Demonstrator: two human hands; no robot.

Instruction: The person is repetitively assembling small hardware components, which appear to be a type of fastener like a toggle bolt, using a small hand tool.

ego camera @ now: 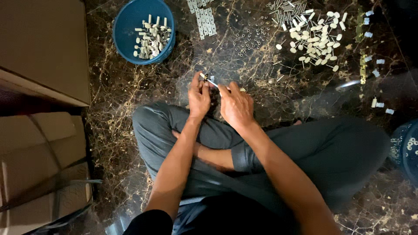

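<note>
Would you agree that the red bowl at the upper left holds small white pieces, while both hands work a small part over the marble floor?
Not quite: the head view shows the bowl is blue, not red. It does hold small white pieces, and both hands, left hand and right hand, work a small part over the marble floor.

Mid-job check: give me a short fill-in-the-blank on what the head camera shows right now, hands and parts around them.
1. Both the left hand and the right hand grip one small ____ part between them.
2. The round bowl at upper left is ____ in colour.
3. The loose pile of white pieces lies on the ____, not in a bowl.

Missing words: metal; blue; floor
</note>
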